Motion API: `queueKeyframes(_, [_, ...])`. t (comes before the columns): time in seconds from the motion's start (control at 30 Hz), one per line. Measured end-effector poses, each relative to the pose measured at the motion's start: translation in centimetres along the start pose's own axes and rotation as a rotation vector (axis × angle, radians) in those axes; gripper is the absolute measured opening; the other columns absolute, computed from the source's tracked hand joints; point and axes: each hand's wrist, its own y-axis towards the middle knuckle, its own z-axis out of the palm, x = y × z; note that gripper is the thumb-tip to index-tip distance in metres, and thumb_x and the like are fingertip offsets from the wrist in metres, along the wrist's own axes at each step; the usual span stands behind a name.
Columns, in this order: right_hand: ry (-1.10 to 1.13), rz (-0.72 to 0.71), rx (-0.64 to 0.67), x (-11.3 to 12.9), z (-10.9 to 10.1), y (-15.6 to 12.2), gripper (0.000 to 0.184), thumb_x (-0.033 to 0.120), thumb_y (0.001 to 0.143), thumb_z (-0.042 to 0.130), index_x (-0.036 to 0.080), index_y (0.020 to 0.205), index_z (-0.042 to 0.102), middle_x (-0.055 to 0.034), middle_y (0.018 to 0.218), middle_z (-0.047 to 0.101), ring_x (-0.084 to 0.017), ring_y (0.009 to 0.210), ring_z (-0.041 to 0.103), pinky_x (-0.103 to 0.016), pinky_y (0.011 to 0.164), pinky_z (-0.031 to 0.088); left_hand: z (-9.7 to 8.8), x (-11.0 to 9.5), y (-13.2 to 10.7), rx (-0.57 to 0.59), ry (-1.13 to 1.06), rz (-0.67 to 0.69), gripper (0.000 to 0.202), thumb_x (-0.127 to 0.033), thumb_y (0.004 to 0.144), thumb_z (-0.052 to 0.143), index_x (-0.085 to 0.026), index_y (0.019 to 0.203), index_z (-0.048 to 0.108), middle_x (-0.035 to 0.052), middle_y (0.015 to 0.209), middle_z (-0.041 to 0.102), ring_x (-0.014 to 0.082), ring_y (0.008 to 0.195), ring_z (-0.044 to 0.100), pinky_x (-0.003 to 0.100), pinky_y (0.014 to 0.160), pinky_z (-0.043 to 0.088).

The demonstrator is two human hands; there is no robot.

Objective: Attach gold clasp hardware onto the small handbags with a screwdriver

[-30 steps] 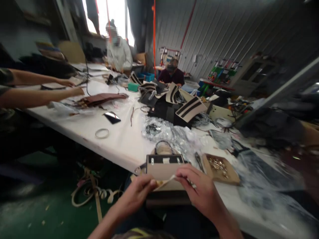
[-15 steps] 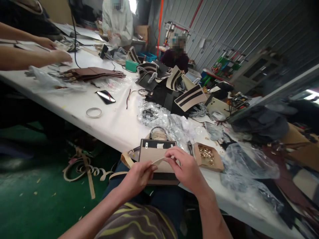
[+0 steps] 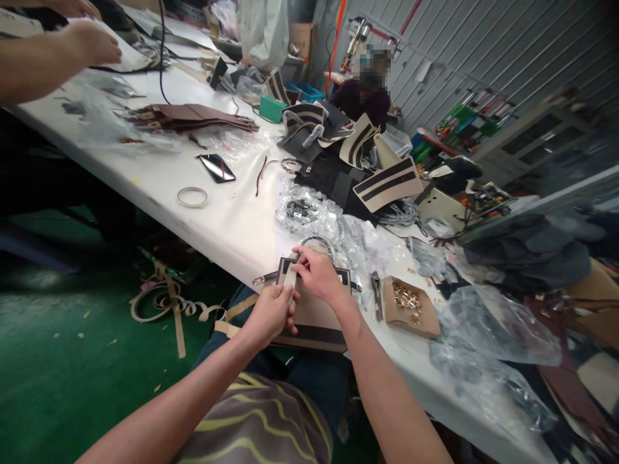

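Left hand (image 3: 271, 316) grip closed around pale strip (image 3: 291, 278); right hand (image 3: 319, 276) grip pinched at its upper end. Strip sits over striped bag (image 3: 316, 314), which straddles counter (image 3: 244, 222) near edge. Room leftward toward ring (image 3: 192, 189); pliers-like tool (image 3: 376, 298), box (image 3: 416, 328) crowd right.

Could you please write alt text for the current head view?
A person's left hand and right hand hold a pale strip over a beige handbag. Beyond, a white table carries a cardboard box of small metal pieces, clear plastic and striped panels.
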Motion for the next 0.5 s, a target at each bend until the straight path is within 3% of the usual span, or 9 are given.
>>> queueKeyframes(0.17, [-0.004,0.027,0.007,-0.09,0.07,0.03,0.025,0.016,0.098,0.072,0.022,0.122,0.074,-0.0001,0.086,0.076,-0.020,0.080,0.069,-0.035,0.085,0.053,0.12,0.18,0.04,-0.010,0.011,-0.027,0.053,-0.069,0.096,0.071,-0.017,0.096,0.065,-0.0067,0.060,0.053,0.0115,0.040,0.051,0.034,0.046,0.063])
queueKeyframes(0.33, [0.001,0.034,0.030,0.02,-0.15,0.41,0.016,0.014,0.098,0.073,0.022,0.111,0.075,-0.0008,0.090,0.075,-0.019,0.081,0.069,-0.034,0.084,0.054,0.29,0.06,0.26,-0.008,-0.013,-0.045,0.054,-0.070,0.094,0.074,-0.017,0.097,0.066,-0.0050,0.060,0.056,0.0117,0.041,0.053,0.033,0.049,0.065])
queueKeyframes(0.5, [-0.053,-0.047,-0.097,0.15,0.07,-0.38,0.005,0.021,0.098,0.080,0.021,0.094,0.079,-0.0040,0.102,0.070,-0.018,0.084,0.066,-0.035,0.086,0.055,0.25,-0.05,0.29,-0.028,-0.051,-0.066,0.053,-0.069,0.093,0.075,-0.017,0.097,0.065,-0.0020,0.060,0.062,0.0132,0.042,0.057,0.033,0.053,0.065])
